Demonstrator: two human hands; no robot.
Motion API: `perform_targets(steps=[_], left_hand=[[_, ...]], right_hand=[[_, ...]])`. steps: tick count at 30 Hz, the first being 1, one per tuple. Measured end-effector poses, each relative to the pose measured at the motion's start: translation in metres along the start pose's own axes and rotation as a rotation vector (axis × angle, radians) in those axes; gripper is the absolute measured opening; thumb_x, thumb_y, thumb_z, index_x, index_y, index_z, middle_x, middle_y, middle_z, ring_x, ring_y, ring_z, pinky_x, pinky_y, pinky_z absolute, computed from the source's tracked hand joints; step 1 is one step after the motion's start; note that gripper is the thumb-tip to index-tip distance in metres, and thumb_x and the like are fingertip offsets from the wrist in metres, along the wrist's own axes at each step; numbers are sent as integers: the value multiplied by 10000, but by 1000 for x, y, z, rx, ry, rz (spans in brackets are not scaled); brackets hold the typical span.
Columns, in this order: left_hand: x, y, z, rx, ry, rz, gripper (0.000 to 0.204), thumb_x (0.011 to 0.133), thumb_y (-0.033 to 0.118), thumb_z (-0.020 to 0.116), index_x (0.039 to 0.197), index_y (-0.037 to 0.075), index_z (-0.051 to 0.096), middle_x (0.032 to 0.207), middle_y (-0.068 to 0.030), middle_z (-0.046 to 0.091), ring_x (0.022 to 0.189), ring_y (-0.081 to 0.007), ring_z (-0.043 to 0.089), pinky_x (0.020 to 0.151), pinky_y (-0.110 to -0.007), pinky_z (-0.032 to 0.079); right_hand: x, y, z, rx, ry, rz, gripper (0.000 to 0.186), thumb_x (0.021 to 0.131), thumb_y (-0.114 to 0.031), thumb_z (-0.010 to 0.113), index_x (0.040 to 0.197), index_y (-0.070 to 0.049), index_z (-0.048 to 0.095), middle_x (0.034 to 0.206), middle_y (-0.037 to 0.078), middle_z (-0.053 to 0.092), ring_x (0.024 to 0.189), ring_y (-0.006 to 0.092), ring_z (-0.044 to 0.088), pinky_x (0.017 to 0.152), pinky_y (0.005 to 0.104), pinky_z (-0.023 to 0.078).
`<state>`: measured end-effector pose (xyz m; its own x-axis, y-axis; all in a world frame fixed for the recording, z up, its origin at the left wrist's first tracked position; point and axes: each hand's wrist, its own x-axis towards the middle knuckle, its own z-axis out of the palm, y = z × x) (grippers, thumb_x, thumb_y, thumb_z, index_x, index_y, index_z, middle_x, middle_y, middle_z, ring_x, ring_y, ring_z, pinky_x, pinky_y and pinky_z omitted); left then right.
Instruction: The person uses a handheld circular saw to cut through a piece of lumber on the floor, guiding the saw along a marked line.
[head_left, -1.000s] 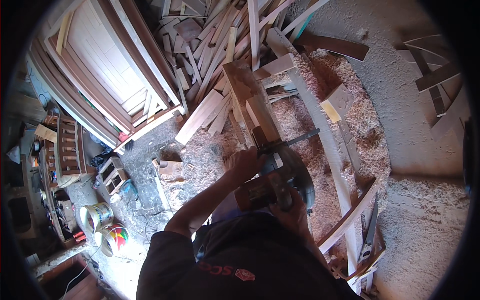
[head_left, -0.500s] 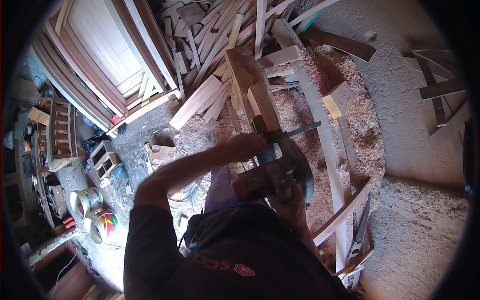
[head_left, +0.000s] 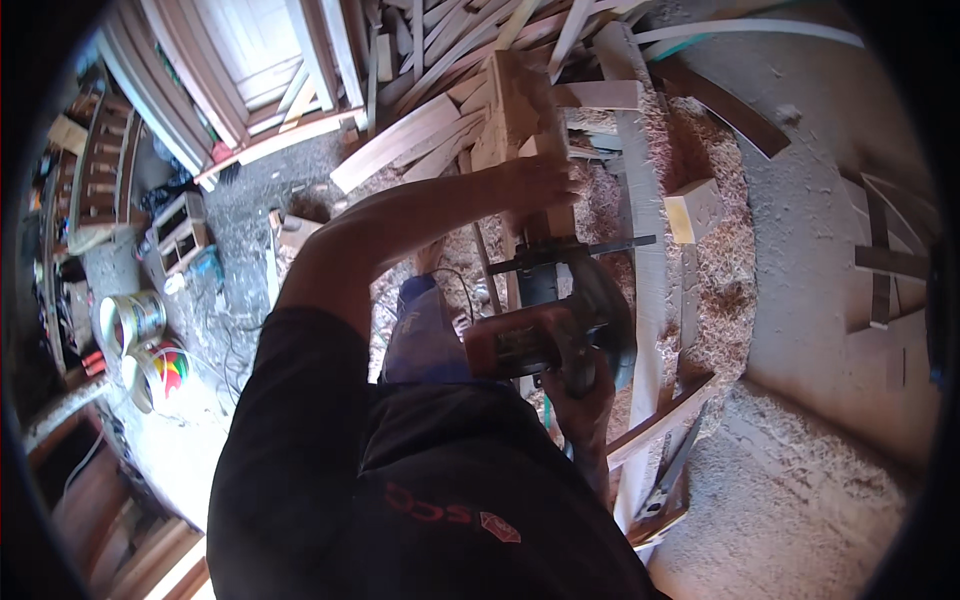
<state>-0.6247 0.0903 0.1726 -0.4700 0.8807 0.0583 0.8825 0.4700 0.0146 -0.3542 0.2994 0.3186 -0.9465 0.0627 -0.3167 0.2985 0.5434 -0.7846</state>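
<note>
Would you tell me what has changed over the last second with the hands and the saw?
The left hand has slid forward along the wooden piece, away from the circular saw, with the arm stretched further out. The right hand keeps its grip on the saw's handle, and the saw stays on the wood amid the sawdust.

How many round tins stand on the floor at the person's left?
2: a pale tin farther up, and a colourful tin just below it, side by side. Others may be hidden among the clutter.
</note>
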Motion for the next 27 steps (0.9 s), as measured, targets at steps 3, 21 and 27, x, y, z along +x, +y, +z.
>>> perform_targets(steps=[3,21,27], left_hand=[[22,4,-2,49,-167,0,1216,440,527,959,1485,155,462,1491,-5,498,1481,-305,317,1243,-482,268],[17,6,-2,-127,-165,-48,1030,640,309,925,1527,181,416,1584,-25,389,1549,-313,197,1239,-450,319],[-28,59,-44,-457,-42,-392,440,878,242,689,1269,54,611,1306,-122,607,1280,-293,564,1013,-453,511]], right_hand=[[-1,19,-5,69,16,90,465,782,-137,833,1179,-10,628,892,55,669,796,141,634,709,313,525],[8,3,-5,135,-4,86,273,783,-82,824,995,-7,669,762,7,650,659,86,606,594,268,499],[6,-7,-6,78,-5,123,271,782,-114,831,978,-27,665,777,-2,648,710,88,607,669,293,514]])
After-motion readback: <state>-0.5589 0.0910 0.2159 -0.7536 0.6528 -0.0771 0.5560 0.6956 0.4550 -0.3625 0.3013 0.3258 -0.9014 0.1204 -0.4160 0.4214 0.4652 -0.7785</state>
